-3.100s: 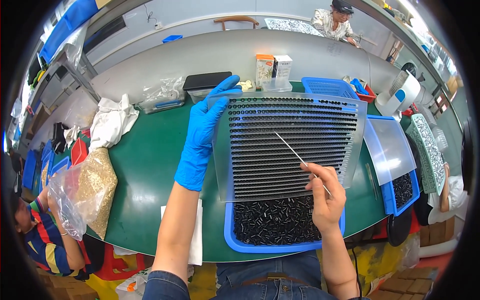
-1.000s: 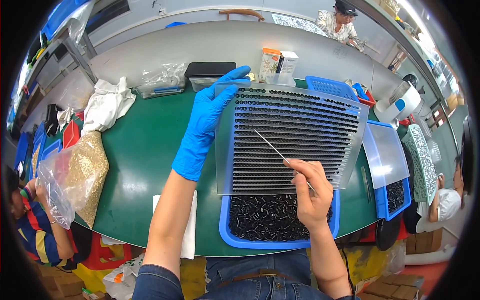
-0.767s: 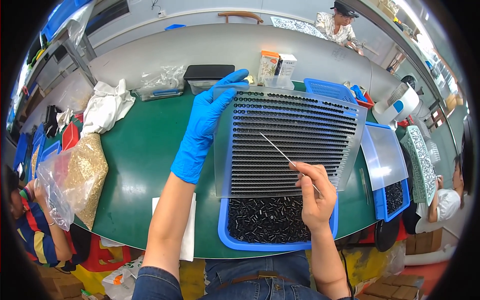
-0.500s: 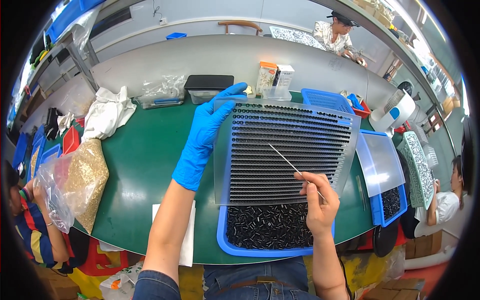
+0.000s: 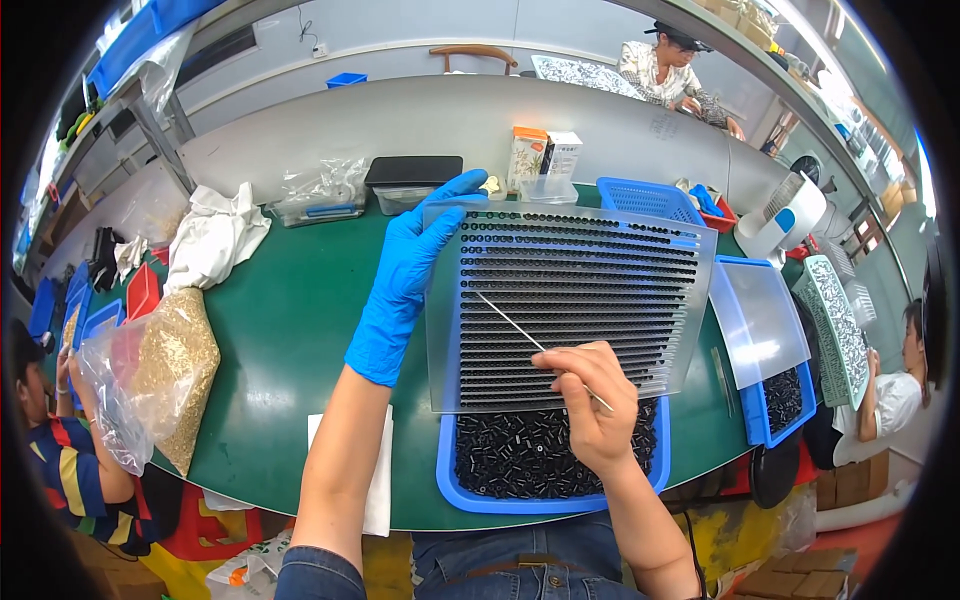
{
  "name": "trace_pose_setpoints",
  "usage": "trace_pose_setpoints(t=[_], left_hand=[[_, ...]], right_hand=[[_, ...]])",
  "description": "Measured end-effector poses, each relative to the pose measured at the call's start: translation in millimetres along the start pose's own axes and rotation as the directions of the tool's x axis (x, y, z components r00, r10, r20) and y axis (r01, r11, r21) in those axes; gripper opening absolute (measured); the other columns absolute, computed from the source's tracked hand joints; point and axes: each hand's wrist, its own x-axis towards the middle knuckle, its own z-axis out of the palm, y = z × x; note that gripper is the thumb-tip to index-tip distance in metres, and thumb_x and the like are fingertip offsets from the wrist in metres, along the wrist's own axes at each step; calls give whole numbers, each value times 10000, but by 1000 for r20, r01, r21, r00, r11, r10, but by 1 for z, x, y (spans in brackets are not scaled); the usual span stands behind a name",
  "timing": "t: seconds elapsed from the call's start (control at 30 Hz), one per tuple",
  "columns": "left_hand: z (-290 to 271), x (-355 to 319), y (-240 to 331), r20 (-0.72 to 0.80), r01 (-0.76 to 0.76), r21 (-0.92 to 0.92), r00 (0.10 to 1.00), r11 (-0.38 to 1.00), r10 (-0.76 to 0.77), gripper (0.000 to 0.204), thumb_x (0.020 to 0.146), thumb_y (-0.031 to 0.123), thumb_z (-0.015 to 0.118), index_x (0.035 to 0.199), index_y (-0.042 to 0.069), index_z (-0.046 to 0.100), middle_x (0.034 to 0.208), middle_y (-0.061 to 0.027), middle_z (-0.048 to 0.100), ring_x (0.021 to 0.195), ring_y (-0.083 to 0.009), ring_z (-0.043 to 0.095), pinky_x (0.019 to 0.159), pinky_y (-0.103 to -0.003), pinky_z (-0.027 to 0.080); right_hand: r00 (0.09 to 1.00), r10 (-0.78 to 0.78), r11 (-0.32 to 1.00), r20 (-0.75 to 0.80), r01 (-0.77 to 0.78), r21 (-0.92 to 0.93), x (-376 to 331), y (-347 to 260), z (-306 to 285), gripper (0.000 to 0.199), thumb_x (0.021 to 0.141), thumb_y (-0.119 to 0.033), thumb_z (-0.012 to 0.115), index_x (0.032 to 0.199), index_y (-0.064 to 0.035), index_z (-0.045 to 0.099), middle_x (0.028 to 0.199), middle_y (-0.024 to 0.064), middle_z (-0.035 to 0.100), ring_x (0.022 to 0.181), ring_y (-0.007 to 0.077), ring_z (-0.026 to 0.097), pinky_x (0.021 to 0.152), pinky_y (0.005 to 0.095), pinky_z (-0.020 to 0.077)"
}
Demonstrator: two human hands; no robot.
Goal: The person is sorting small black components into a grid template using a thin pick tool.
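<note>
My left hand (image 5: 408,275), in a blue glove, grips the upper left corner of a clear plastic plate (image 5: 441,340). Rows of small black ring-like parts (image 5: 580,285) cover the plate. Bare-skinned, my right hand (image 5: 595,405) pinches a thin metal rod (image 5: 515,327) whose tip is over the left part of the rows; whether it touches them I cannot tell. Beneath the plate's near edge is a blue tray (image 5: 560,505) filled with loose black tubular pieces (image 5: 530,455).
At right, a second blue tray (image 5: 755,400) holds black pieces under a clear sheet (image 5: 760,335). A bag of golden granules (image 5: 178,365) stands left. A blue basket (image 5: 650,203), a black-lidded container (image 5: 415,172) and a small fan (image 5: 785,215) are behind. Other people sit around.
My right hand has moved left, carrying the rod's tip toward the left end of the rows. My left hand keeps its hold on the plate's corner.
</note>
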Motion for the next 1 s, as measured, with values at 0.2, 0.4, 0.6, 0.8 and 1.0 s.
trace_pose_setpoints(t=[0.2,0.4,0.6,0.8,1.0], left_hand=[[-3,4,-3,34,-46,26,998,999,45,392,936,211,616,1256,-15,599,1361,-111,555,1221,-187,532,1060,-325,399],[-6,3,-5,3,-40,-9,999,999,40,439,939,203,620,1300,-36,552,1356,-103,557,1162,-164,569,1010,-295,447],[-5,3,-5,26,-77,-11,997,997,78,416,938,194,617,1274,-47,569,1397,-109,520,1181,-179,562,1024,-310,446],[-5,3,-7,11,-70,1,997,998,70,362,932,190,619,1194,-60,620,1409,-117,506,1187,-188,560,1020,-317,454],[-7,4,-8,26,-54,-41,998,998,56,363,940,190,610,1200,-62,613,1424,-120,488,1181,-197,566,1015,-320,462]], right_hand=[[999,-40,994,11,41,-102,0,3,-6,177,926,-43,560,1046,6,679,986,96,705,833,208,597,723,286,484],[1000,-15,995,-26,12,-102,-4,13,-19,189,919,-43,572,1070,10,672,995,88,705,856,207,604,752,297,484],[984,160,987,-83,-161,-6,-19,28,-39,212,966,-52,515,1105,25,655,1062,125,666,843,135,564,677,228,499],[951,248,966,-182,-231,112,-20,26,-54,214,966,-43,504,1091,42,655,1043,128,656,780,118,549,689,229,487],[925,295,953,-240,-265,149,-27,32,-67,222,983,-69,495,1099,43,648,1018,126,655,791,115,542,685,233,483]])
